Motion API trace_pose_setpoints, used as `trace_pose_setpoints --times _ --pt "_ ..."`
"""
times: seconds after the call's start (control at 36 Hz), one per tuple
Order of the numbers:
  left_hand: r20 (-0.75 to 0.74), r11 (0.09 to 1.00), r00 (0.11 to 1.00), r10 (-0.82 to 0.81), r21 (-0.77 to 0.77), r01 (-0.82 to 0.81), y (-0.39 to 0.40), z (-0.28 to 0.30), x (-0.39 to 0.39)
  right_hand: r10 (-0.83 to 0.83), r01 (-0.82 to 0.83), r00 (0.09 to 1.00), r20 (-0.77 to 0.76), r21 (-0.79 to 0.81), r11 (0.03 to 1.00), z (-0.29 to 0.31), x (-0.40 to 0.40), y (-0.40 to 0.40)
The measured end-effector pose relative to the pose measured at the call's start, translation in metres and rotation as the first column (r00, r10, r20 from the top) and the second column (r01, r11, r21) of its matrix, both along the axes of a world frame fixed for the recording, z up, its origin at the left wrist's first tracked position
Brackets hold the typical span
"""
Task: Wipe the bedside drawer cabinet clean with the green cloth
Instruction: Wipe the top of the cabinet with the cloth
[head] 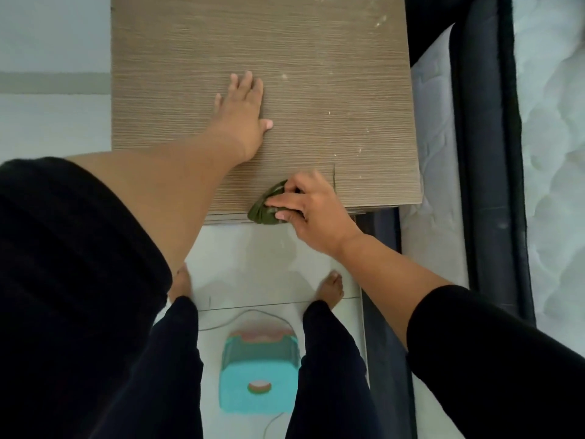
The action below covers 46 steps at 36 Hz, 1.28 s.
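Note:
The bedside drawer cabinet [316, 58] has a brown wood-grain top with pale specks toward its right and far side. My left hand [243, 112] lies flat on the top near the middle, fingers spread, holding nothing. My right hand [307, 210] grips the bunched green cloth [264, 209] at the cabinet's near front edge, right of centre. The cloth hangs slightly over that edge, and my fingers cover much of it.
A dark-framed bed with a white mattress [554, 153] stands tight against the cabinet's right side. On the white tiled floor between my bare feet sits a teal plastic stool [259, 375] with a thin cable beside it. A pale wall is at the left.

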<state>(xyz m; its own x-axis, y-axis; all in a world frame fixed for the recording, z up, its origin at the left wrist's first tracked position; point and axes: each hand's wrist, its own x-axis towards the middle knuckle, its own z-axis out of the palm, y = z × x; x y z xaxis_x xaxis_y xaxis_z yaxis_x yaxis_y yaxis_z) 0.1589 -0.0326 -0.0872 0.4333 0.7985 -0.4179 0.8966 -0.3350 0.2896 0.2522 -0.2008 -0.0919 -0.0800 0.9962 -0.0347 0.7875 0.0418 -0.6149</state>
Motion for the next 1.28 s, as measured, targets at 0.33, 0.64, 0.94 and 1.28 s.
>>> trace_pose_setpoints --times 0.33,0.64,0.94,1.28 --pt "0.012 0.997 0.998 -0.067 0.025 0.067 -0.004 0.011 0.019 0.08 -0.087 0.994 -0.071 -0.095 0.992 0.016 0.014 -0.002" --pt "0.079 0.992 0.996 -0.039 0.124 0.029 0.055 0.017 0.052 -0.244 0.253 0.965 -0.094 0.093 0.963 0.041 0.069 0.101" --pt "0.077 0.987 0.996 -0.04 0.16 0.028 0.128 0.009 0.096 -0.39 0.387 0.921 -0.021 0.178 0.905 0.046 0.131 0.226" --pt "0.096 0.949 0.995 0.028 0.311 -0.057 0.174 -0.025 0.117 -0.451 0.434 0.89 0.064 0.186 0.882 0.027 0.182 0.34"
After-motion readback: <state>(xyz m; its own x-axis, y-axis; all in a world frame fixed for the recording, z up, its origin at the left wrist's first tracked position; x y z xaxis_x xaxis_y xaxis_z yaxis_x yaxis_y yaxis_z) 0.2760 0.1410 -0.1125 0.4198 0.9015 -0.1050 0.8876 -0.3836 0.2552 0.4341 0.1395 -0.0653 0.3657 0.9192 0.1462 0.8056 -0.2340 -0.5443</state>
